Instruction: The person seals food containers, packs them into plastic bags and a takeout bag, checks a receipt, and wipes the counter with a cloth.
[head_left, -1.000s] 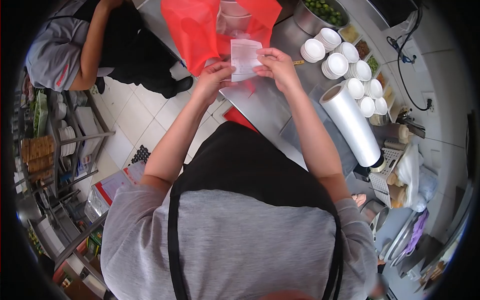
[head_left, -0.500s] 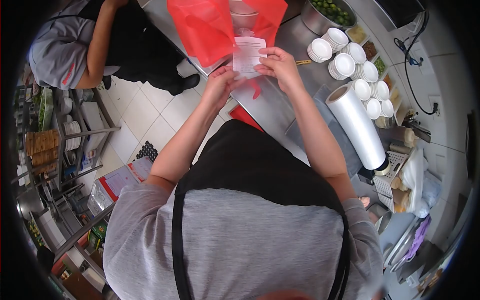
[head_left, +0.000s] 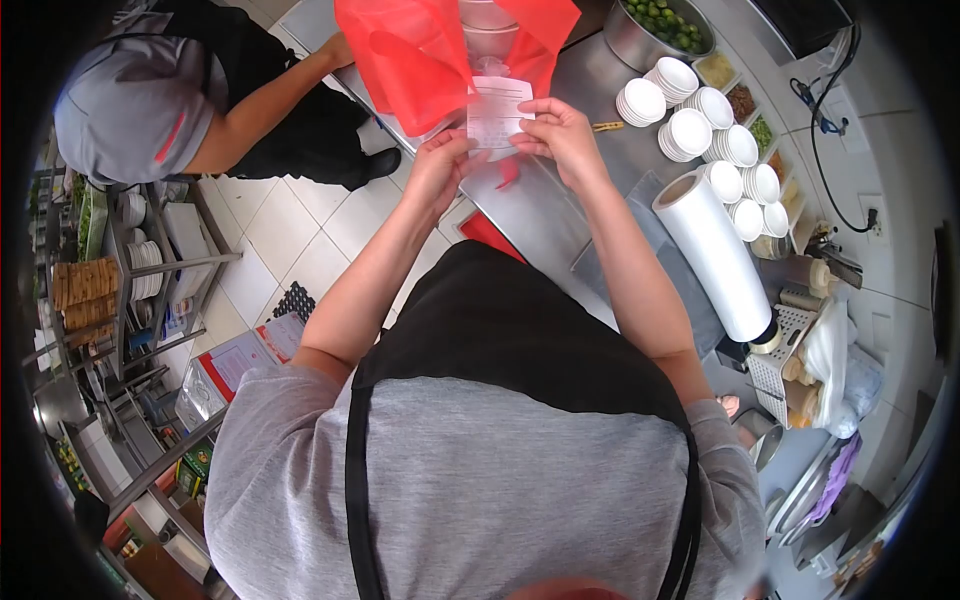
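A white paper slip with printed lines, like a receipt [head_left: 500,115], is held up between my two hands. My left hand [head_left: 440,165] pinches its lower left side, and my right hand [head_left: 560,140] pinches its right edge. Just beyond the slip, a red bag [head_left: 405,65] stands open on the steel counter [head_left: 535,205]. Inside the bag sit white round containers [head_left: 490,40], partly hidden by the red material and the slip. A small red strip [head_left: 508,172] shows below the slip.
Stacks of white bowls [head_left: 688,132] stand on the right, near a pot of green limes [head_left: 660,25]. A large roll of clear film [head_left: 715,255] lies nearer me. On the left, a co-worker [head_left: 150,100] stands by the counter, beside a metal shelf [head_left: 175,268].
The co-worker has leaned and stretched an arm toward the counter beside the red bag. My hands still hold the slip in nearly the same place.
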